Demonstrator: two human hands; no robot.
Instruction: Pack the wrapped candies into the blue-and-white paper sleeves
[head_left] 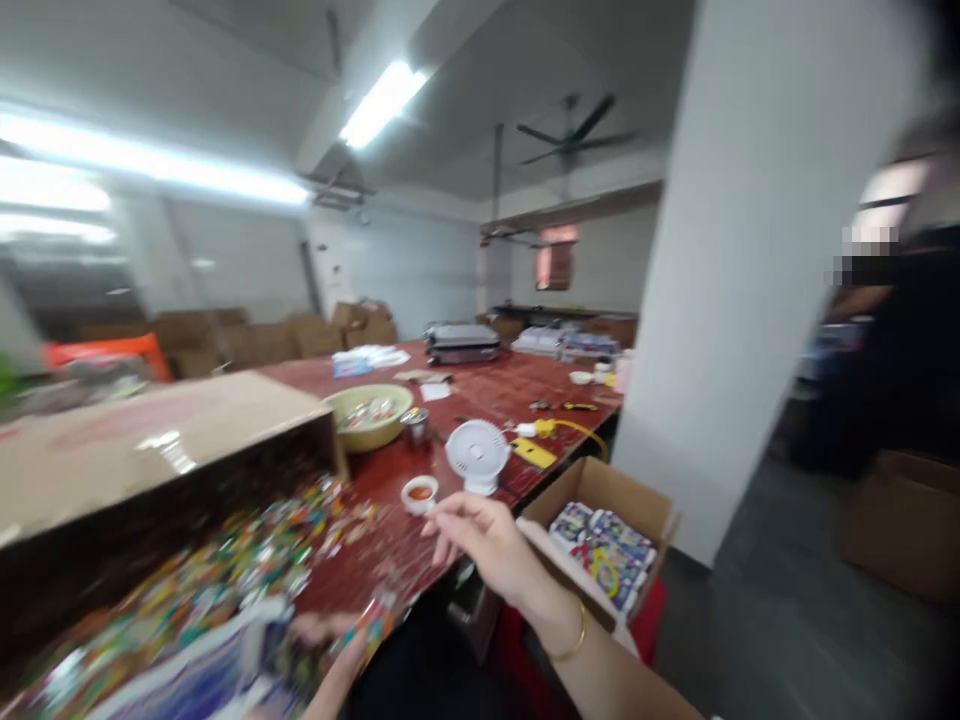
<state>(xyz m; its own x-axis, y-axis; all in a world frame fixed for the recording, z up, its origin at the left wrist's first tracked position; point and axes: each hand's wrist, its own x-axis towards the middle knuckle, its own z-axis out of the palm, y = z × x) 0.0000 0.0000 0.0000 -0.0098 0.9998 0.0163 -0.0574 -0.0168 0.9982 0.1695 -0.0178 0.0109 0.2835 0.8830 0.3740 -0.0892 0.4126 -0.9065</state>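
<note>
Hovering right hand (480, 545): raised over the near edge of the red table (495, 390) at lower centre, with the fingers loosely bent and close together. The gap is narrow and nothing shows in it. A gold bangle (574, 640) is on the wrist.
Left hand (319, 632): low at the bottom edge, left of centre, and blurred. It lies among the colourful packets (247, 560), but whether it grips 1 of them cannot be told.
Colourful packets: a heap running from the big carton (150, 440) down to the lower left of the frame and spread over the red table.
Big carton: on its side at the left, dark inside, with packets spilling from its open mouth.
Small white cup (417, 506): just beyond the right hand, with something red-orange inside.
Yellow-green bowl (360, 437): left of centre, behind the small white cup, holding small wrapped pieces.
Metal cup (415, 422): just beside the bowl's right rim; its contents are not visible.
White fan (478, 455): upright, just right of the small white cup.
Open box (652, 510): below the table's edge, right of the right hand, filled with blue-and-white packs (600, 545).
Another person (900, 330): blurred, at the far right.
</note>
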